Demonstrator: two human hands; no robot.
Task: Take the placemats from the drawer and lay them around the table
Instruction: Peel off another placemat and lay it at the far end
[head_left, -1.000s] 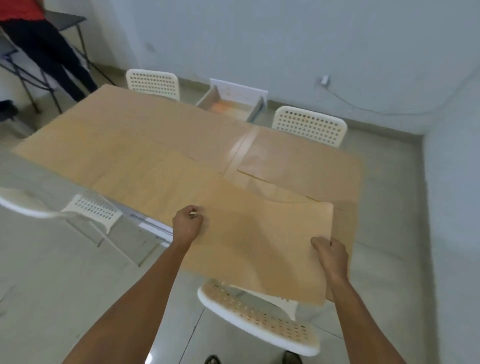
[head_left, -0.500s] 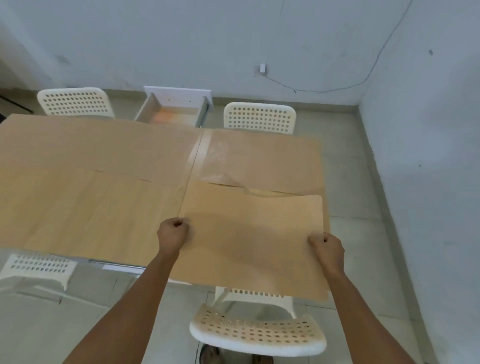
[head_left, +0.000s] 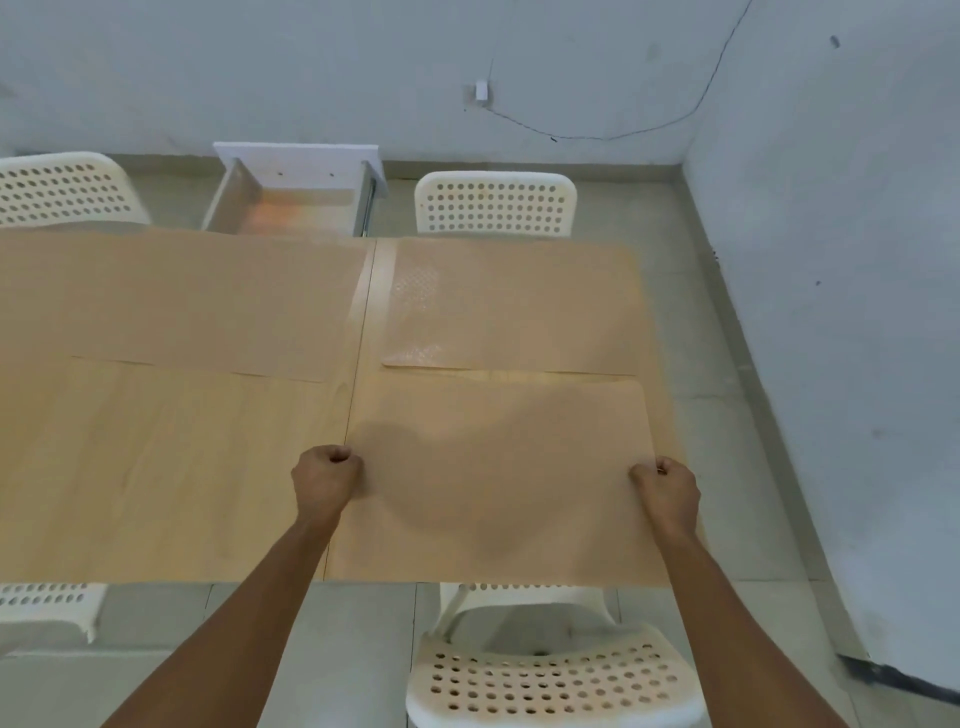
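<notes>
Placemat (head_left: 498, 478), tan and rectangular, gripped at both short edges: left hand (head_left: 326, 479) clenched on the left edge, thumb on top and fingers curled under; right hand (head_left: 666, 489) clenched the same way on the right edge. Long axis running hand to hand, parallel to the near table edge; short sides pointing away toward the wall. Lying flat or nearly flat over the table's near right quarter, near edge roughly level with the table (head_left: 156, 467) edge just behind the wrists, right edge stopping just short of the table's right side beyond the right hand. Left edge lined up along the seam down the table's middle, right beside the left hand.

Ahead of the hands, second placemat (head_left: 511, 306), textured, already down on the far right quarter, same orientation, its near edge just apart from the held one's far edge. Ahead and left of the left hand, third placemat (head_left: 176, 301) over the far left quarter, long axis also across the table. Directly left of the left hand, bare wood grain, the one quarter without a mat.

Three mats counted. Four white perforated chairs: one (head_left: 550, 680) below the right forearm, one (head_left: 47, 605) partly seen below and left of the left arm, two at the far side (head_left: 496, 205) (head_left: 65, 189). Between those two, one open drawer (head_left: 296, 205), white front outward, sticking out from the table's far edge. Grey floor open to the right of the right hand, up to the wall.
</notes>
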